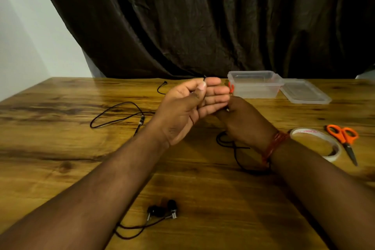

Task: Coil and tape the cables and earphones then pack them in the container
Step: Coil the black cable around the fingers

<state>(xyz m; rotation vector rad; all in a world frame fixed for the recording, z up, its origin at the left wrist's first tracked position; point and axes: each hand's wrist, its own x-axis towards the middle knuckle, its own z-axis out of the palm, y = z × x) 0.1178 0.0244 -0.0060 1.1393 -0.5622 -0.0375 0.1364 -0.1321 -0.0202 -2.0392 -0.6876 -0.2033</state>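
My left hand [190, 103] is raised over the middle of the table, its thumb pinching a thin black cable end against the fingers. My right hand [243, 122] sits just behind and below it, fingers closed on the same black cable [235, 148], which trails in loops under my right wrist. Black earbuds [162, 211] lie near the front edge with their cord curling left. Another black cable stretch [115, 115] loops on the table at the left. A clear plastic container [253, 84] stands at the back right, something orange inside at its left end.
The container's clear lid [304, 91] lies flat to its right. A roll of clear tape [316, 144] and orange-handled scissors [345, 140] rest at the right. A dark curtain hangs behind the wooden table [60, 148].
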